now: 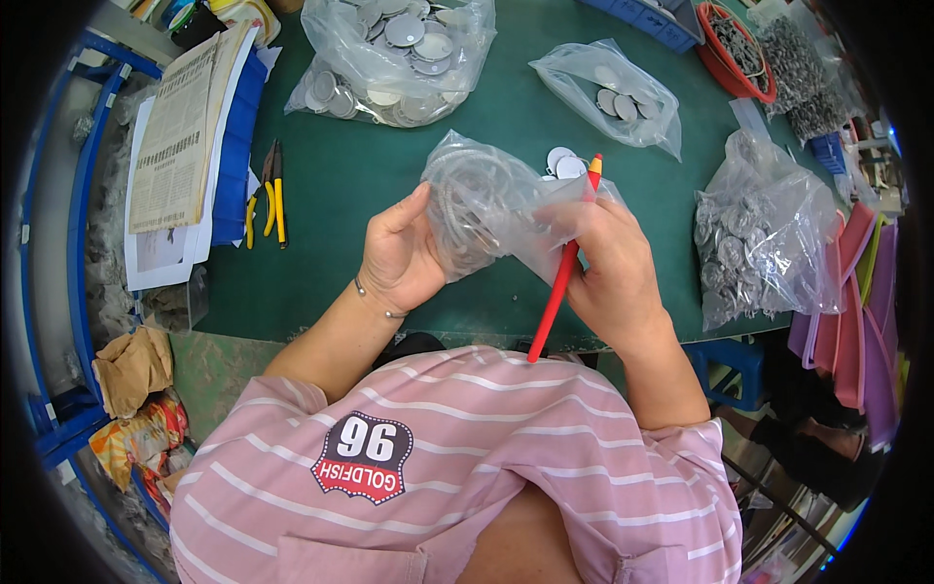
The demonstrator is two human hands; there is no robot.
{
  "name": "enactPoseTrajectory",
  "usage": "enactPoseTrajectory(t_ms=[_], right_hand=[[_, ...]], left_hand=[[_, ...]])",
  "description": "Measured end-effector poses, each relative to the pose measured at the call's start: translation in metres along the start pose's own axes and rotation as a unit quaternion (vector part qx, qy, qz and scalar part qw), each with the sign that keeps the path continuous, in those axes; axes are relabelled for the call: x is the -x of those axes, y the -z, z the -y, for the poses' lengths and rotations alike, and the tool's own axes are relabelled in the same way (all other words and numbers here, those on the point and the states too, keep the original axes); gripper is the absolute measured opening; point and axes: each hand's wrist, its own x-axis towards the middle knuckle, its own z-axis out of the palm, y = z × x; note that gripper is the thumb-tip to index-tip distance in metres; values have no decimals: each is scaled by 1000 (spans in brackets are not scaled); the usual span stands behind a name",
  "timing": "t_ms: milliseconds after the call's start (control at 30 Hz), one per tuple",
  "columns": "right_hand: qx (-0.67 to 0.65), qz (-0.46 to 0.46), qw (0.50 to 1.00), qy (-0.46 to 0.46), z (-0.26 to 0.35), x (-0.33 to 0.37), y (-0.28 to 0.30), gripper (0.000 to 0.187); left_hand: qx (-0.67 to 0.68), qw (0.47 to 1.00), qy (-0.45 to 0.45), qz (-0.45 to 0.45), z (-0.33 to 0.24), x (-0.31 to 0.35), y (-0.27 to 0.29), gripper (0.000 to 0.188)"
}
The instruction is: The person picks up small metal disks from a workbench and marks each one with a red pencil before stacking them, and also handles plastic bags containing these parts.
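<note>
Between my hands, above the near edge of the green table, is a clear plastic bag (474,206) with coiled silvery-grey rings or chains inside; their exact kind is hard to make out. My left hand (402,248) supports the bag's full end from the left, thumb up along its side and fingers behind the plastic. My right hand (613,263) grips the gathered, loose end of the bag. A red pencil (561,292) with a yellowish tip is also held in that hand, tip pointing away from me. Just beyond it lie several white discs (564,163).
Bags of flat metal discs (404,31) and fewer discs (623,102) lie at the back. On the right are a bag of metal parts (735,243) and a red basket (725,49). Yellow-handled pliers (266,200) lie left, near newspaper (183,136) on a blue tray.
</note>
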Motion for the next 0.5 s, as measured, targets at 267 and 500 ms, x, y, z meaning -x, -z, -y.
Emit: enactPoseTrajectory(t_ms=[267,500], right_hand=[[-49,-10,997,-52,4,0,2,26],[-81,-21,994,-66,6,-3,0,27]], left_hand=[[-13,1000,4,-5,0,1,0,48],[-30,999,7,-18,0,2,-6,48]])
